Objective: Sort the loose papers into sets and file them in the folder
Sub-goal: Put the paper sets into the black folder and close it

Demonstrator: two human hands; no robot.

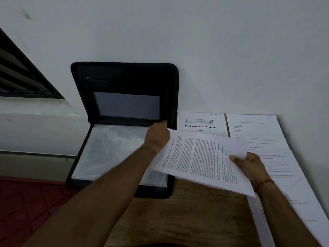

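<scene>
Head view, dim light. The fingers of the left hand [157, 133] are hidden behind its own back. The hand sits at the far right corner of the lower half of the folder [124, 77], where a corner of the printed sheets [201, 157] meets the plastic sleeves [110, 148]. Whether it pinches the sheets, lifts a sleeve or only touches cannot be told.

The print on the held sheets runs sideways and is too small to read. They cover the lower part of the PET sheet [201, 126], of which only the heading "Pre Examination Training (PET)" is legible. The text on the far sheet [254, 129] and on the near pile [288, 177] is faint, and the pile is cut off by the right edge of the frame. The window louvres [17, 73] are cut off at the left.

The right hand [249, 166] grips the right edge of the printed sheets, thumb on top and fingers curled beneath. It holds them tilted above the wooden table [178, 220], overlapping the folder's right side. A red thread [265, 183] circles that wrist.

The black folder lies open on the table, its lid propped against the wall [213, 50], with the sleeves in its base. A red cloth [26, 202] lies at lower left.
</scene>
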